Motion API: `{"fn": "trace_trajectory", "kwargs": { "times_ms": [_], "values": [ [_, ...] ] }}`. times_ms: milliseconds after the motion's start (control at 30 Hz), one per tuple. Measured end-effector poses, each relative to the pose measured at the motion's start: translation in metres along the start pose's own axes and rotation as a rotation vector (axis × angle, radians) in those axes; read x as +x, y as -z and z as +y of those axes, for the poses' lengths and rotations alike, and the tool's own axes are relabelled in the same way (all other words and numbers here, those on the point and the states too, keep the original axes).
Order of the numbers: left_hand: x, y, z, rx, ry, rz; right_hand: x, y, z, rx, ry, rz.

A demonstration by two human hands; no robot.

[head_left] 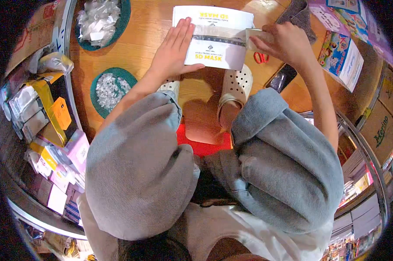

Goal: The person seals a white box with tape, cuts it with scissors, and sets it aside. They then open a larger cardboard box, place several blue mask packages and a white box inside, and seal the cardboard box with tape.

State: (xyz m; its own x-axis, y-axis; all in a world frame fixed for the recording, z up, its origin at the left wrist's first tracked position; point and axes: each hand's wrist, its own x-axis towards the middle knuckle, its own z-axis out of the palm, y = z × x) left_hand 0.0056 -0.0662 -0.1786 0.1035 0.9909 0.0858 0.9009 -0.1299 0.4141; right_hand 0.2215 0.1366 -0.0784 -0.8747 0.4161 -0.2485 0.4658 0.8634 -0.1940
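A white package with yellow "5D MASK" lettering (218,58) lies at the top centre, in front of the white clogs (239,82). Spread fingers of my left hand (173,50) rest flat on its left edge. A clear strip with a dark patterned band (214,39) crosses the middle of the package. At the package's right edge, my right hand (283,41) has its fingers closed on a pale, translucent piece (254,38), which seems to join the strip. What this piece is, I cannot make out clearly.
Two green baskets, one with clear plastic scraps (98,21) and one with small clear bits (110,90), stand left. Red scissors (261,58), a dark phone (281,78), a grey cloth (297,19) and a colourful box (342,58) lie right. Stocked shelves flank both sides.
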Motion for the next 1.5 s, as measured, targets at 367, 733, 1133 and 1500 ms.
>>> {"fn": "trace_trajectory", "kwargs": {
  "times_ms": [367,733,1133,1500],
  "values": [
    [0.002,-0.001,-0.002,-0.018,-0.023,0.014,0.003,0.009,-0.007,-0.113,-0.125,-0.126],
    [0.002,-0.001,-0.003,-0.025,-0.024,-0.001,-0.013,-0.028,-0.004,-0.103,-0.204,-0.09],
    [0.01,0.016,0.006,0.129,-0.079,-0.084,-0.011,-0.058,0.013,0.008,-0.161,0.003],
    [0.091,-0.008,0.015,0.027,-0.608,-0.254,-0.01,-0.063,0.016,0.085,-0.162,0.032]
  ]
}}
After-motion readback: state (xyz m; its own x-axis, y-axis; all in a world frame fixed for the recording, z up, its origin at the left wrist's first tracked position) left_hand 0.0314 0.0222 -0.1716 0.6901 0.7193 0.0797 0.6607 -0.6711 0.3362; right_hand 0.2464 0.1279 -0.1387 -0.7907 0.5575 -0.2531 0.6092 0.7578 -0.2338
